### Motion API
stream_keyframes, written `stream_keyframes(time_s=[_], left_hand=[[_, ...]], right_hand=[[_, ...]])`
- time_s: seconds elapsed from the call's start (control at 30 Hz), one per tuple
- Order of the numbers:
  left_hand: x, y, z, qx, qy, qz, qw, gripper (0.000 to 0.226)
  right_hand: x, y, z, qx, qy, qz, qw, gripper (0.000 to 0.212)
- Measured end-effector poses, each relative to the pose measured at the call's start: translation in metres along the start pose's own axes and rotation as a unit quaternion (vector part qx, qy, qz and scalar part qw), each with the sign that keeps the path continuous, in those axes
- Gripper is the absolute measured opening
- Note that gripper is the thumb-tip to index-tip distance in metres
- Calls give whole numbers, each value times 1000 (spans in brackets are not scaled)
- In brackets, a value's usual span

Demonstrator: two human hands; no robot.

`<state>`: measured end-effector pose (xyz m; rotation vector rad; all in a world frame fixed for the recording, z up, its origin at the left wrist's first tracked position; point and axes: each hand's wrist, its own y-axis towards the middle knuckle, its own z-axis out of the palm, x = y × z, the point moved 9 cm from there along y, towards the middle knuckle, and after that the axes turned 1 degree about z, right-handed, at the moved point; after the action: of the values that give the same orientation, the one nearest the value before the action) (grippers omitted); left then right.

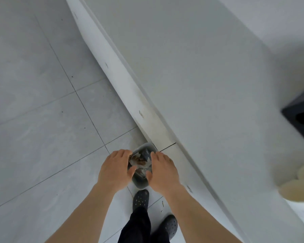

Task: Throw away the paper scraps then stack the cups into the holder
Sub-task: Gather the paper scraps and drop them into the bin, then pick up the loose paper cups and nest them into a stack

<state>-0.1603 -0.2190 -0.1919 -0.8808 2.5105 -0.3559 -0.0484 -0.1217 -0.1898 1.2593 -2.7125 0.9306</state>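
over the grey bin on the tiled floor, both hands hang palm down, the left hand on one side of the opening and the right hand on the other. both are spread flat with the fingers loose and nothing in them. between them the bin's mouth shows crumpled stuff, brownish and pale, on a dark liner; it is likely the scraps, though it is too blurred to say for sure.

the bin stands against the foot of the white counter, just ahead of the person's dark shoe.

judging by this, the first half of the task looks done or just about done: the hands are empty and sit right above the bin, and the counter top in view carries no scraps. part of the counter lies outside the view, so more paper could remain there.

the second half appears not yet begun. at the right edge of the counter a few pale cups lie blurred, close together and seemingly loose, not stacked in anything. further up that edge sits a dark box-like thing with an opening, which may be the holder, but i cannot tell. the cups are well apart from it.

what is left, then, is to turn back to the counter, gather the cups and nest them into the holder.
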Motion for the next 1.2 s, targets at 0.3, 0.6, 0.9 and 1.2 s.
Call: stream_keyframes(time_s=[0.3, 0.6, 0.9, 1.2], left_hand=[[-72, -20, -114, -49, 48, 64, 996, 60], [-199, -16, -161, -62, 48, 194, 978, 57], [-380, -33, -126, -27, 73, 344, 936, 59], [-506, -71, -74, -3, 97, 407, 908, 54]], right_hand=[[8, -67, -118, -98, 11, -2, 995, 56], [-77, -139, -201, -190, 48, 105, 975, 55], [-227, -257, -221, -262, 113, 268, 920, 51], [-338, -348, -205, -286, 147, 348, 881, 51]])
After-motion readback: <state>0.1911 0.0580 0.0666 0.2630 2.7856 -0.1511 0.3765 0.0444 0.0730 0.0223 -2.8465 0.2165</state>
